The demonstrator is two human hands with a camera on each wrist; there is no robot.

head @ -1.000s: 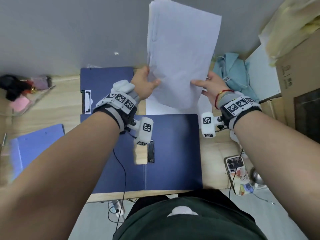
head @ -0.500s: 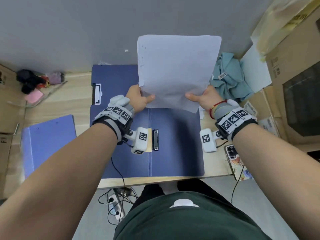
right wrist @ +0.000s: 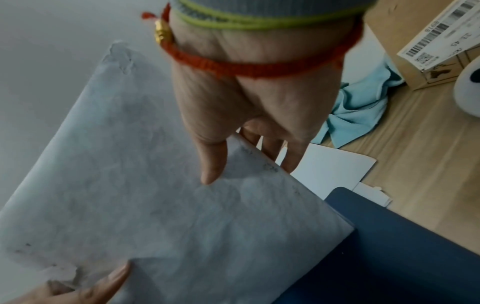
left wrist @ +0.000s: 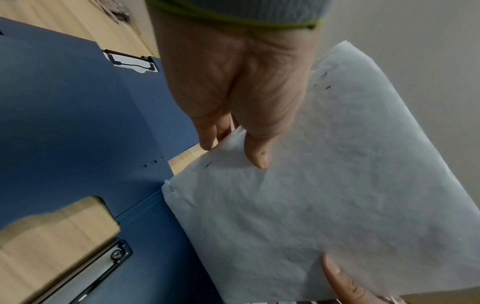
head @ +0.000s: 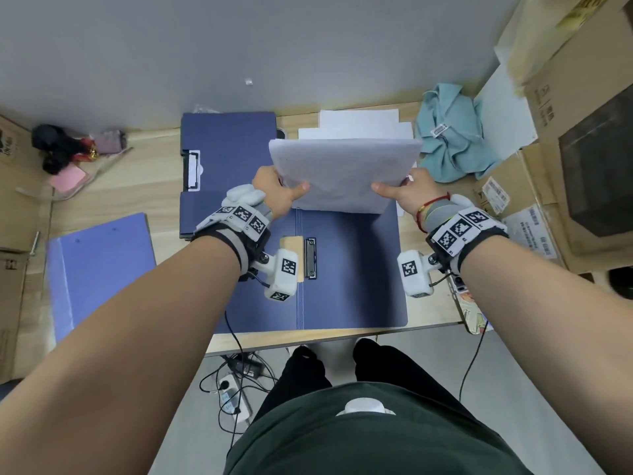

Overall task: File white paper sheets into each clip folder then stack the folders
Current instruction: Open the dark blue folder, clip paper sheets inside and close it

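Both hands hold a sheaf of white paper [head: 344,173] by its side edges, tilted above the far edge of an open dark blue clip folder [head: 352,269]. My left hand [head: 279,193] pinches the left edge, thumb [left wrist: 255,156] on top and fingers beneath. On the other side my right hand [head: 404,192] pinches the sheaf, thumb [right wrist: 211,166] on top. The folder's black metal clip [head: 310,258] lies along its spine. A second dark blue folder [head: 227,156] lies behind it at the left. A lighter blue folder [head: 99,265] lies at the far left.
More white sheets [head: 359,126] lie on the wooden desk [head: 137,186] behind the held sheaf. A light blue cloth [head: 452,135] and cardboard boxes [head: 579,108] crowd the right. A phone [head: 471,306] sits at the right front edge. Small dark and pink items [head: 68,152] lie far left.
The sheaf has come down from upright against the wall to a low tilt just above the open folder's far edge. Both hands dropped with it.
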